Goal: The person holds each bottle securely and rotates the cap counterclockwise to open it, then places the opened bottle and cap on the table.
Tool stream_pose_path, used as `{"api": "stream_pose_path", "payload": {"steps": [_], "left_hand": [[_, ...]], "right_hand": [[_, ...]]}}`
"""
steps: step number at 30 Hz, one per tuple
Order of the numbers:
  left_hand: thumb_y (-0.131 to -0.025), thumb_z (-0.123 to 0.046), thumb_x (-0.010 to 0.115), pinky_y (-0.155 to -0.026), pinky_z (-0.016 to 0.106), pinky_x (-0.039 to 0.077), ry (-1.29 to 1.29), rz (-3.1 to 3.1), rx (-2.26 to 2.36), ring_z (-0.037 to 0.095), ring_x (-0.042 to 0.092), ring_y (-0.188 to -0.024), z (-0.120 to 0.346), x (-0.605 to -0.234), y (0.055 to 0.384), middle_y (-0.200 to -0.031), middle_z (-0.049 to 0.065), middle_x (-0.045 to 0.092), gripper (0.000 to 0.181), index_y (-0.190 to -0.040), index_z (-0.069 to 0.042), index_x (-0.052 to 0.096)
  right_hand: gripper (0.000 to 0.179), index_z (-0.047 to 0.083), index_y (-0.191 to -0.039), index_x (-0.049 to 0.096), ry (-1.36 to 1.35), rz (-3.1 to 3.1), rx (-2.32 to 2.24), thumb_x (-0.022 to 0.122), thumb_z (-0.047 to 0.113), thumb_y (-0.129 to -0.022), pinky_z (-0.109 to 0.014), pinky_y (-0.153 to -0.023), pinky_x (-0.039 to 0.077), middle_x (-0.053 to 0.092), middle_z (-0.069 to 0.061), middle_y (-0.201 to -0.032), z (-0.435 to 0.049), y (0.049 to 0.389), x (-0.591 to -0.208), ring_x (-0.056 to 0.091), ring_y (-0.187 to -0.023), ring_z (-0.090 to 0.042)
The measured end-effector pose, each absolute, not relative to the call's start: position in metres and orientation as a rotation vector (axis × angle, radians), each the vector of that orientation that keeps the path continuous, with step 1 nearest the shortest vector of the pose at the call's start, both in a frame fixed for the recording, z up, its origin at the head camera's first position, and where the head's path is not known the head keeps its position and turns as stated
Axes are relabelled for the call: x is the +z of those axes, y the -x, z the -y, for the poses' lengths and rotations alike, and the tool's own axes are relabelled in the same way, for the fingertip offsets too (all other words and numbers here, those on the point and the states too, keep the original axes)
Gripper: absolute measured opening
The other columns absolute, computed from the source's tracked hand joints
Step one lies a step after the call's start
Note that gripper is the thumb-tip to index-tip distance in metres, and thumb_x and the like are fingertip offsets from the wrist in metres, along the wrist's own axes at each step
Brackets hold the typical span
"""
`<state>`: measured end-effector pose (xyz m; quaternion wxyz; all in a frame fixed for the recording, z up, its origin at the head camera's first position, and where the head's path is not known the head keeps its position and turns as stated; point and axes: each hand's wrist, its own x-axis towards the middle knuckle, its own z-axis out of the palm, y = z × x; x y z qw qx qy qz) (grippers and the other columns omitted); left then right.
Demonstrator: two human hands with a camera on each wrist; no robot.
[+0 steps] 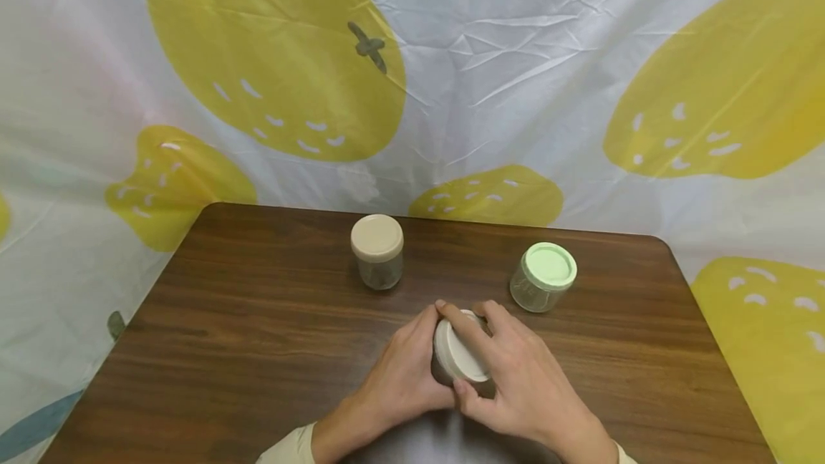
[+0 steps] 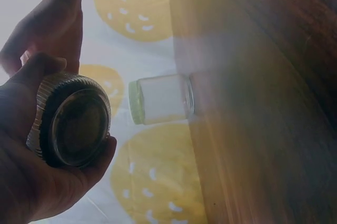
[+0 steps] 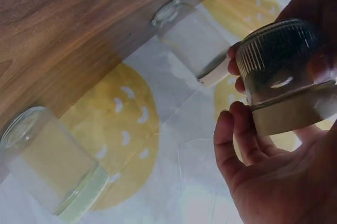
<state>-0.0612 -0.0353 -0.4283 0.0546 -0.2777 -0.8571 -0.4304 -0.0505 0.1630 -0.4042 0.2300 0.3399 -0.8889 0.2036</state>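
Observation:
Near the front of the table, both hands hold a ribbed glass jar (image 2: 79,126) with a cream lid (image 1: 459,356). My left hand (image 1: 402,367) grips the glass body from the side, its fingers wrapped around it in the left wrist view. From above, my right hand (image 1: 525,378) holds the lid by its rim, thumb on the near side and fingers on the far side. The lid sits on the jar. In the right wrist view the jar's glass looks dark, and the left hand partly covers it.
A glass jar with a beige lid (image 1: 377,238) stands at the back of the brown wooden table (image 1: 258,349). To its right is a shorter glass jar with a light green lid (image 1: 548,267). A white cloth with yellow fruit prints (image 1: 503,92) hangs behind the table.

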Motion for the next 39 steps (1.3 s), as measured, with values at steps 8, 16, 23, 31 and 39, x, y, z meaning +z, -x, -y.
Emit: {"api": "stream_pose_path", "payload": {"steps": [8, 16, 23, 31, 39], "left_hand": [[-0.064, -0.038, 0.098, -0.091, 0.033, 0.06, 0.834, 2.6, -1.271, 0.013, 0.068, -0.104, 0.036, -0.429, 0.062, -0.119, 0.003, 0.07, 0.09, -0.138, -0.011, 0.054], [-0.06, -0.029, 0.099, -0.089, 0.028, 0.059, 0.816, 2.609, -1.322, 0.009, 0.067, -0.101, 0.032, -0.431, 0.06, -0.119, -0.003, 0.069, 0.087, -0.135, -0.016, 0.055], [-0.062, -0.036, 0.099, -0.088, 0.026, 0.057, 0.795, 2.641, -1.306, 0.005, 0.065, -0.101, 0.03, -0.433, 0.06, -0.12, -0.009, 0.067, 0.085, -0.134, -0.021, 0.056], [-0.062, -0.036, 0.099, -0.091, 0.029, 0.058, 0.815, 2.677, -1.24, 0.008, 0.067, -0.103, 0.029, -0.434, 0.059, -0.12, -0.005, 0.069, 0.086, -0.134, -0.018, 0.057], [-0.063, -0.037, 0.098, -0.088, 0.028, 0.058, 0.782, 2.69, -1.265, 0.007, 0.066, -0.1, 0.029, -0.435, 0.059, -0.117, -0.007, 0.069, 0.084, -0.134, -0.019, 0.057]], "right_hand": [[0.084, 0.026, -0.162, 0.043, -0.918, 2.471, 0.54, 0.044, 0.079, -0.097, -0.041, -0.081, 0.055, 0.061, -0.002, -0.132, -0.165, 0.051, -0.405, 0.063, -0.107, -0.017], [0.099, 0.023, -0.158, 0.047, -0.485, 2.649, 0.619, 0.06, 0.086, -0.083, -0.045, -0.06, 0.056, 0.068, -0.003, -0.13, -0.166, 0.05, -0.395, 0.069, -0.106, -0.026], [0.064, 0.021, -0.073, 0.066, -0.014, 2.981, 0.453, 0.057, 0.082, -0.089, -0.04, -0.048, 0.039, 0.061, 0.002, -0.059, -0.164, 0.046, -0.376, 0.064, -0.058, -0.027], [0.075, 0.023, -0.056, 0.053, -0.049, 3.067, 0.406, 0.046, 0.09, -0.088, -0.04, -0.048, 0.038, 0.054, 0.003, -0.054, -0.157, 0.042, -0.376, 0.06, -0.055, -0.024], [0.065, 0.024, -0.066, 0.058, -0.136, 3.036, 0.449, 0.053, 0.085, -0.089, -0.039, -0.05, 0.039, 0.053, 0.006, -0.056, -0.158, 0.041, -0.379, 0.057, -0.055, -0.02]]}}
